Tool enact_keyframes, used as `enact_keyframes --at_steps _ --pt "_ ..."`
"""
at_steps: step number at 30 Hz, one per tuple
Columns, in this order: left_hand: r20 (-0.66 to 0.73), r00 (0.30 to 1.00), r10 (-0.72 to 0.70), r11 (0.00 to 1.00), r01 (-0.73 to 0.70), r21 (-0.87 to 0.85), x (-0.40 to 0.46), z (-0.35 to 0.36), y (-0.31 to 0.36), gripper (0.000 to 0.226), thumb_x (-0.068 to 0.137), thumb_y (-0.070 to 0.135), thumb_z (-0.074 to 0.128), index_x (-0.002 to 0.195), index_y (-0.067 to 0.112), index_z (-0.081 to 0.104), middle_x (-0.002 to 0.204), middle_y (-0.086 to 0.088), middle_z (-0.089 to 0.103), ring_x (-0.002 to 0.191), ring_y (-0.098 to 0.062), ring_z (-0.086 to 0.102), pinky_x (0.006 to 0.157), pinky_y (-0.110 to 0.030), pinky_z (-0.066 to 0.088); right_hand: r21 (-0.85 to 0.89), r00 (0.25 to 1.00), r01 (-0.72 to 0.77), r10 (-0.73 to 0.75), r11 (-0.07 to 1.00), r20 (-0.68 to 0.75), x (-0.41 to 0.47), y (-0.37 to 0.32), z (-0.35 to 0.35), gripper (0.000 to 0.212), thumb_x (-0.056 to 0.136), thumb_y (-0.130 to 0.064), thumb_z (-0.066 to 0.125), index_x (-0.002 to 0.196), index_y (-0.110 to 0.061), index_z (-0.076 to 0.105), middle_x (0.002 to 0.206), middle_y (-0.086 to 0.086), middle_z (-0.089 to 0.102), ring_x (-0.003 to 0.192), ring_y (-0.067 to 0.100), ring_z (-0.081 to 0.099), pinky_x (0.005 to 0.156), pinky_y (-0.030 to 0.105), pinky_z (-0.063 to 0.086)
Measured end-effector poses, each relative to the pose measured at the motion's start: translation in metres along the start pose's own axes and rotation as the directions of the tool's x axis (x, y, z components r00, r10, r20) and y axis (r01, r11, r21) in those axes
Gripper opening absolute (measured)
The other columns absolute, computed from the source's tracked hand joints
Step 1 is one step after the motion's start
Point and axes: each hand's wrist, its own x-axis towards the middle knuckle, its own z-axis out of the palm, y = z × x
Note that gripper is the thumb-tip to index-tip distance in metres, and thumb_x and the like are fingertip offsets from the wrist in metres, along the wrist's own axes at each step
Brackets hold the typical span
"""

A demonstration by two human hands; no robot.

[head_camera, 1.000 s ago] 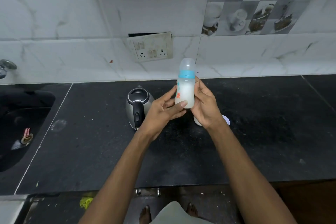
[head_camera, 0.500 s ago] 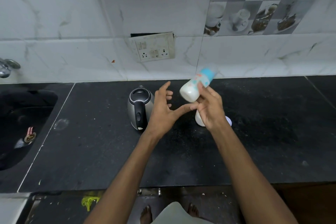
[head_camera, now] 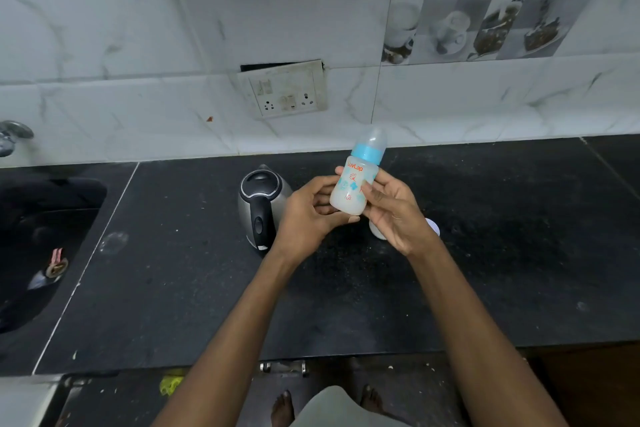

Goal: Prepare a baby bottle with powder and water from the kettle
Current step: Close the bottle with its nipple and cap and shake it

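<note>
Head view: baby bottle (head_camera: 353, 185) is held above the black counter (head_camera: 173, 288), nearly upright, top tilted slightly right and away. Body translucent, printed with blue and orange motifs and orange "LuvLap" lettering; cloudy white liquid fills the lower part. Blue collar ring with a clear dome cap above it, closed.

Right hand (head_camera: 394, 215) grips the bottle from the right side, fingers curled behind the body, thumb lying across its front. Left hand (head_camera: 308, 215) is cupped at the left and underneath; its thumb reaches under the base, its fingers curl beside the lower body. Exact left-hand contact points are partly hidden by the bottle. Bottle sits between the two hands, which nearly meet under its base.

Electric kettle (head_camera: 261, 204), steel with black handle and lid, stands on the counter just left of the left hand. White round container (head_camera: 433, 227) shows partly behind the right hand. Sink (head_camera: 34, 236) lies far left.
</note>
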Motion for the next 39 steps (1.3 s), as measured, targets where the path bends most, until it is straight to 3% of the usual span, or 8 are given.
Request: enact_keyframes --at_steps 4,9,13,16,25,29,34,39 --pt "-0.026 1.0 0.011 1.0 -0.01 0.03 -0.001 0.004 -0.015 0.068 0.077 0.005 0.092 0.138 0.015 0.064 0.125 0.001 0.074 0.113 -0.014 0.072 0.096 -0.027 0.059 -0.076 0.996 -0.09 0.088 0.993 -0.03 0.005 0.009 -0.006 0.061 0.093 -0.002 0.068 0.149 -0.006 0.046 0.143 0.019 0.059 0.135 0.035 0.057 0.106 0.05 0.052" --pt "-0.061 0.998 -0.024 0.985 0.034 0.166 0.003 -0.001 -0.037 0.076 0.08 0.01 0.091 0.147 0.017 0.055 0.141 -0.005 0.058 0.128 -0.015 0.061 0.106 -0.028 0.054 -0.265 0.982 -0.072 0.022 0.961 -0.188 0.019 0.03 -0.017 0.065 0.078 -0.004 0.082 0.138 -0.01 0.058 0.128 0.008 0.072 0.123 0.025 0.067 0.1 0.044 0.057" --pt "-0.112 0.988 -0.103 0.969 0.125 0.214 0.007 -0.017 -0.054 0.075 0.085 0.014 0.088 0.151 0.014 0.052 0.143 -0.004 0.056 0.127 -0.017 0.057 0.097 -0.016 0.051 -0.588 0.958 -0.105 -0.077 0.802 -0.276 0.039 0.053 -0.034 0.06 0.077 -0.012 0.089 0.131 -0.014 0.062 0.121 -0.002 0.074 0.112 0.012 0.071 0.097 0.038 0.058" --pt "-0.165 0.978 -0.127 0.963 0.162 0.218 0.006 -0.024 -0.067 0.058 0.09 0.011 0.083 0.142 0.01 0.059 0.135 -0.003 0.06 0.122 -0.017 0.061 0.088 -0.005 0.05 -0.7 0.957 -0.131 -0.094 0.702 -0.273 0.054 0.074 -0.047 0.064 0.076 -0.018 0.091 0.131 -0.014 0.06 0.12 0.0 0.073 0.111 0.013 0.07 0.096 0.038 0.058" --pt "-0.224 0.951 -0.215 0.949 0.257 0.181 -0.002 -0.031 -0.095 0.026 0.098 0.006 0.071 0.124 0.012 0.07 0.122 -0.007 0.07 0.102 -0.003 0.066 0.086 -0.006 0.049 -0.779 0.954 -0.23 -0.025 0.583 -0.3 0.079 0.137 -0.067 0.059 0.077 -0.01 0.088 0.128 -0.015 0.059 0.117 -0.006 0.069 0.11 0.013 0.067 0.1 0.036 0.055" --pt "-0.21 0.937 -0.279 0.948 0.304 0.098 -0.004 -0.029 -0.103 0.035 0.096 0.001 0.072 0.126 0.018 0.065 0.116 -0.002 0.068 0.099 -0.007 0.066 0.089 -0.016 0.052 -0.796 0.938 -0.264 -0.048 0.545 -0.344 0.08 0.155 -0.072 0.059 0.079 -0.011 0.086 0.13 -0.01 0.057 0.122 0.001 0.069 0.112 0.017 0.065 0.1 0.037 0.054" --pt "-0.188 0.922 -0.338 0.936 0.35 0.03 -0.007 -0.026 -0.112 0.05 0.093 0.0 0.075 0.138 0.016 0.059 0.113 -0.003 0.065 0.098 -0.012 0.067 0.092 -0.02 0.055 -0.792 0.924 -0.31 -0.029 0.526 -0.381 0.083 0.175 -0.087 0.062 0.081 -0.018 0.085 0.133 -0.013 0.052 0.131 0.008 0.067 0.121 0.025 0.064 0.103 0.05 0.053" --pt "-0.166 0.913 -0.372 0.924 0.382 0.027 -0.008 -0.021 -0.121 0.05 0.093 0.001 0.075 0.138 0.017 0.059 0.118 -0.007 0.065 0.102 -0.016 0.069 0.095 -0.028 0.056 -0.827 0.935 -0.296 -0.033 0.478 -0.354 0.082 0.175 -0.088 0.06 0.083 -0.014 0.082 0.134 -0.011 0.051 0.13 0.009 0.066 0.119 0.024 0.063 0.102 0.046 0.053"
